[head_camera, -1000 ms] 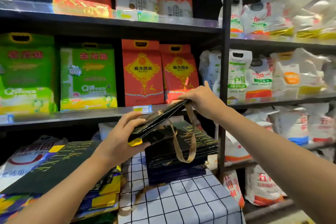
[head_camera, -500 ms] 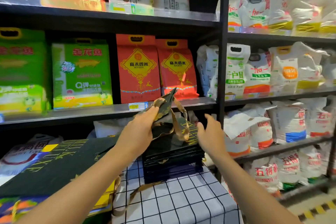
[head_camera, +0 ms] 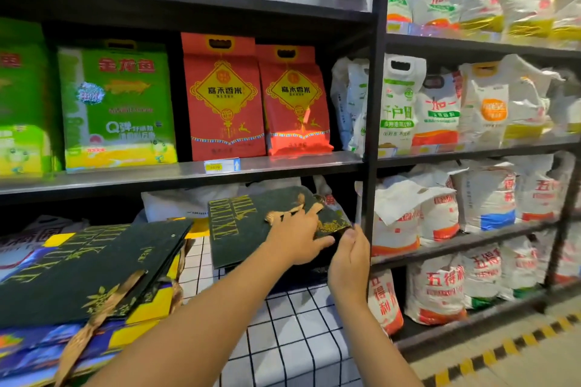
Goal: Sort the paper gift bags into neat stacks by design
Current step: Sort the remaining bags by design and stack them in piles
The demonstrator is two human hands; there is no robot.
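A flat black gift bag (head_camera: 248,223) with gold "MILK DELUXE" lettering lies on top of a stack on the checked cloth. My left hand (head_camera: 295,237) presses flat on its right half, fingers straight, over the gold ribbon handles. My right hand (head_camera: 349,256) touches the stack's right edge with upright fingers. A second pile of black gift bags (head_camera: 91,267) lies tilted at the left, on top of blue and yellow bags (head_camera: 135,333), with gold ribbons hanging over its front.
The checked tablecloth (head_camera: 292,330) covers a small table in front of black metal shelving (head_camera: 374,104). Green, red and white rice and flour sacks fill the shelves. A striped floor line runs at the lower right.
The folded black bag that both hands held up a second ago now lies flat on the right stack. My left hand moved down onto it, and my right hand came to the stack's edge.
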